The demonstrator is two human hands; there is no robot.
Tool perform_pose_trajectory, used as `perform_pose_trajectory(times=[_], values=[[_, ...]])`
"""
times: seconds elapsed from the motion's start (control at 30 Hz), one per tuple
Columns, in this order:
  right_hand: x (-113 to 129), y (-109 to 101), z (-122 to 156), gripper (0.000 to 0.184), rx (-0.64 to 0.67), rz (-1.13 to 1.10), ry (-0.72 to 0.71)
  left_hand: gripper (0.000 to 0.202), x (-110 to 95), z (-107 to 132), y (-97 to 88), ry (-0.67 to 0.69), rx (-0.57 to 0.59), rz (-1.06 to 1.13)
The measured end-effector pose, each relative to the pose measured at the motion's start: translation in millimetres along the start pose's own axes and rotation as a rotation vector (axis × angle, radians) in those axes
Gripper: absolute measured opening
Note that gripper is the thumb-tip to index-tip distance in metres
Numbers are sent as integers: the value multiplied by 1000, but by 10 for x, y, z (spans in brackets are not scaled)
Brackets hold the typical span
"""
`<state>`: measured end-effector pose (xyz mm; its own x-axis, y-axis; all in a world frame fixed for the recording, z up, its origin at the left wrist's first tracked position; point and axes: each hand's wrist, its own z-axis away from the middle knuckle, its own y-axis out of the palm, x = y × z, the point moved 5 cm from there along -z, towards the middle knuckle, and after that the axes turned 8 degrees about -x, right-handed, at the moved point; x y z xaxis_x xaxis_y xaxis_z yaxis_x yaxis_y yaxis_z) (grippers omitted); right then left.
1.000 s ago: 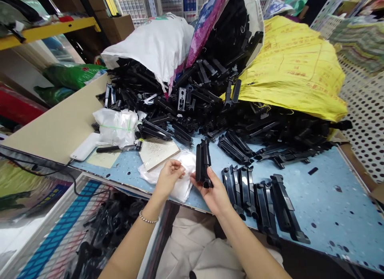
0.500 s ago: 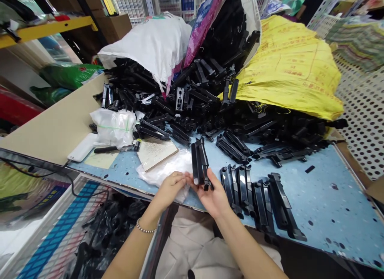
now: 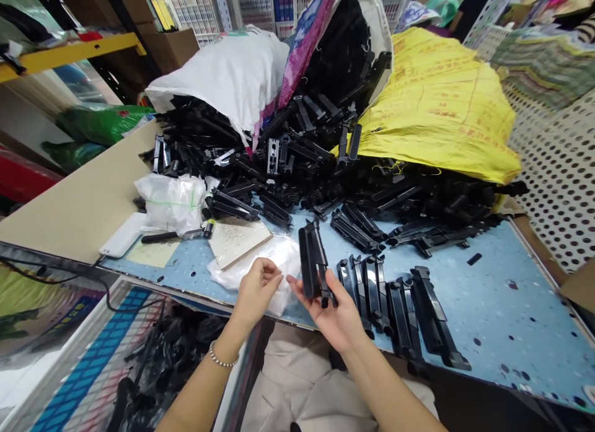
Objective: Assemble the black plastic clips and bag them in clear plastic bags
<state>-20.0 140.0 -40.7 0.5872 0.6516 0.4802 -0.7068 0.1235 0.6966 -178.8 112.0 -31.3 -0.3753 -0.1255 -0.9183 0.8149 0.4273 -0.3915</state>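
My right hand [image 3: 332,308] grips a long black plastic part [image 3: 312,258], held upright over the front of the blue table [image 3: 469,302]. My left hand [image 3: 258,289] hovers just left of it with fingers curled in a pinch, above a heap of clear plastic bags [image 3: 264,261]; what it pinches is too small to make out. A row of several matching black parts [image 3: 400,308] lies flat to the right of my right hand.
A big pile of black parts [image 3: 297,159] spills from a white sack [image 3: 232,72] and a yellow sack [image 3: 437,97] at the back. A tile [image 3: 239,237], a bundle of bags [image 3: 171,199] and a white device [image 3: 121,235] lie at left. A crate of black parts [image 3: 153,370] stands below.
My left hand went from the bag heap to the black part's lower end, then drew back a little to the left. The right hand kept hold of the part.
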Motion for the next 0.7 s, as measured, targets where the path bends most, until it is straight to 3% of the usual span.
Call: perform_pose_trajectory(times=[0.13, 0.2, 0.3, 0.37, 0.5, 0.57, 0.63, 0.7], values=[[111, -81, 108, 30, -11, 175, -101, 25, -153, 95, 10, 344, 35, -399], [154, -160, 254, 32, 39, 221, -58, 33, -171, 100, 16, 413, 67, -519], [70, -295, 521, 38, 157, 195, 237, 39, -182, 65, -4, 399, 76, -486], [-38, -383, 638, 43, 162, 116, 450, 44, -200, 67, -11, 369, 81, -439], [-224, -430, 579, 50, 156, -49, 678, 58, -295, 256, 46, 415, 114, -432], [-256, -437, 451, 47, 115, -49, 640, 62, -360, 438, 145, 522, 188, -406], [-220, -476, 319, 37, 2, 29, 470, 63, -403, 632, 265, 659, 274, -348], [-131, -495, 250, 31, -61, 214, 248, 63, -409, 779, 347, 794, 272, -293]])
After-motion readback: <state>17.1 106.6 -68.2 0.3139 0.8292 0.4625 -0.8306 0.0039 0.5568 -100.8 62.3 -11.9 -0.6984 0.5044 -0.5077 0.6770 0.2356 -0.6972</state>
